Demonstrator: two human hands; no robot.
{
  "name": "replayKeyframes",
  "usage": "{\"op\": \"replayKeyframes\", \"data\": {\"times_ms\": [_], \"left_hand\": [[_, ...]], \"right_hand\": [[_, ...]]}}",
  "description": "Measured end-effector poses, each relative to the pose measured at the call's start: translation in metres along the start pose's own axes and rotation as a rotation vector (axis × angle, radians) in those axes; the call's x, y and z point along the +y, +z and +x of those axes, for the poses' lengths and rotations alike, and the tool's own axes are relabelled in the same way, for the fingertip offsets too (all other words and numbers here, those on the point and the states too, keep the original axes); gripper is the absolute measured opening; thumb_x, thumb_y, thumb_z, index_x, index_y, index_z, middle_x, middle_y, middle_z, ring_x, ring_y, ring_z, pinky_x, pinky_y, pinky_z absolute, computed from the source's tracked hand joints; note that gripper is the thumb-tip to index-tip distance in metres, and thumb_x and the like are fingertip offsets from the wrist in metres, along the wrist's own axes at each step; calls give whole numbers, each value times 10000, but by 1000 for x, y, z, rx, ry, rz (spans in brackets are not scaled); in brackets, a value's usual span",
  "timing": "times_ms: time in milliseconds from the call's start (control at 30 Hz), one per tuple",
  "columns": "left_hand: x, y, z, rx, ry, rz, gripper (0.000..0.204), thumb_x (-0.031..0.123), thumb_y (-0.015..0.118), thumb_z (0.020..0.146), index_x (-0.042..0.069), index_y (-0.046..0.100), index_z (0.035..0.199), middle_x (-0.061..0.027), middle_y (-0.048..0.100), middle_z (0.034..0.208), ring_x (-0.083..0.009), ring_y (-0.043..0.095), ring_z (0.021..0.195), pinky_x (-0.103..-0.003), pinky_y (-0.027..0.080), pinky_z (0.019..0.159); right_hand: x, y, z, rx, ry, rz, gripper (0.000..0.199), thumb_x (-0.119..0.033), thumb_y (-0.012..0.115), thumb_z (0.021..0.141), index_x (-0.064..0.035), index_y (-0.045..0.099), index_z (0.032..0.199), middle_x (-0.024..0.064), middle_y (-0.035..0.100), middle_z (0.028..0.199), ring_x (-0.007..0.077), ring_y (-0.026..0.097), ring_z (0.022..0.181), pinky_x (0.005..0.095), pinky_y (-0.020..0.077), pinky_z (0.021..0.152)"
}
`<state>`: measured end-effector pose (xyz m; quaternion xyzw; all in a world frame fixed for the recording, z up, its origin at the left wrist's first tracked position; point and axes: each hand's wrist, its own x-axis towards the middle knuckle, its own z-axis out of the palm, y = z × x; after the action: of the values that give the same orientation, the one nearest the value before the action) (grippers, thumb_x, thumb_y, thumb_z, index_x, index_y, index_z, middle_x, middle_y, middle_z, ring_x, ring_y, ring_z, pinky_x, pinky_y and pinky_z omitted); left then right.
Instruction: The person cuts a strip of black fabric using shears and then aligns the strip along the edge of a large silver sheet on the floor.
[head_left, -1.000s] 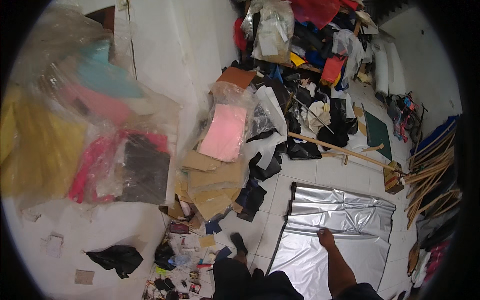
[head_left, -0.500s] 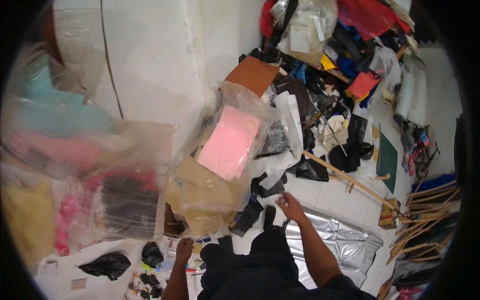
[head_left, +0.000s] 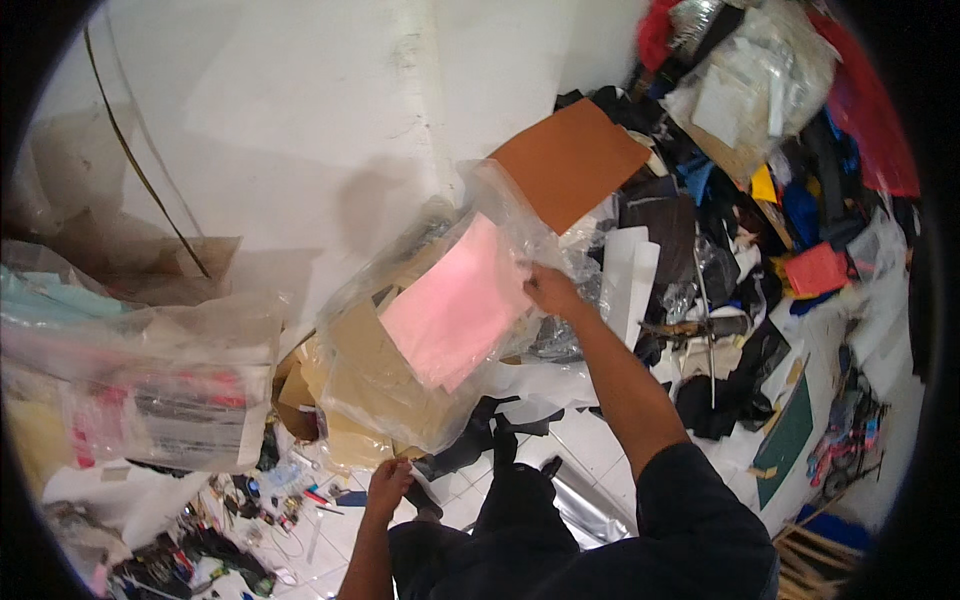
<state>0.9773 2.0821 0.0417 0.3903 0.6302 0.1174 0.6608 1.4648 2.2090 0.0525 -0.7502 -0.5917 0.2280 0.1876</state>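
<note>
Beside the white wall [head_left: 310, 110], a pink sheet [head_left: 458, 305] is lying on tan sheets [head_left: 362, 345], with clear plastic [head_left: 507, 203] around it. The right hand [head_left: 552, 290] is sitting by its right edge, the left hand [head_left: 390, 485] hanging below. Each grip is looking half curled; I cannot tell if it is holding anything. Thin plastic is probably needing a slow, gentle touch.

Right hand [head_left: 550, 290] off silver sheet [head_left: 590, 500], now up at right edge of pink sheet [head_left: 455, 300] in clear plastic bag [head_left: 500, 190]; left hand [head_left: 390, 485], out of frame at first, now in view just below bag; view swung toward bag, so silver sheet shrinks to a strip beside the legs, wooden sticks [head_left: 815, 565] slide to lower right corner
</note>
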Motion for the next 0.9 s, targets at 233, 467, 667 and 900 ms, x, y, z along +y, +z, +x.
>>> {"op": "replayKeyframes", "data": {"times_ms": [233, 467, 667, 900], "left_hand": [[213, 88, 57, -54, 274, -24, 840, 522, 662, 836, 111, 292, 1469, -183, 452, 1353, -277, 474, 1214, -386, 441, 918], [236, 164, 74, -87, 478, 353, 385, 287, 607, 885, 6, 622, 1148, -138, 671, 944, -213, 630, 916, -341, 504, 786], [207, 191, -34, -139, 393, -36, 247, 173, 521, 948, 3, 637, 1086, -106, 661, 955, -165, 612, 889, -288, 472, 802], [194, 212, -100, -11, 450, -64, 185, 107, 538, 959, 1, 604, 1095, -97, 629, 978, -124, 581, 864, -265, 468, 775]], "right_hand": [[-116, 5, -88, -106, -540, 156, 474, -111, 584, 781, -127, 594, 1255, 127, 558, 783, 324, 573, 734, 446, 460, 673], [-127, -5, -142, -526, -469, 619, 479, -163, 604, 790, -58, 567, 1256, 146, 586, 960, 283, 572, 958, 406, 439, 851], [8, 102, -197, -409, -58, 678, 396, -233, 492, 952, -5, 521, 1274, 150, 578, 1236, 244, 519, 1192, 368, 373, 1039], [-36, 194, -108, -26, 244, -381, 776, -419, 658, 831, -8, 345, 1410, 242, 358, 1452, 394, 396, 1313, 508, 333, 1063]]}}
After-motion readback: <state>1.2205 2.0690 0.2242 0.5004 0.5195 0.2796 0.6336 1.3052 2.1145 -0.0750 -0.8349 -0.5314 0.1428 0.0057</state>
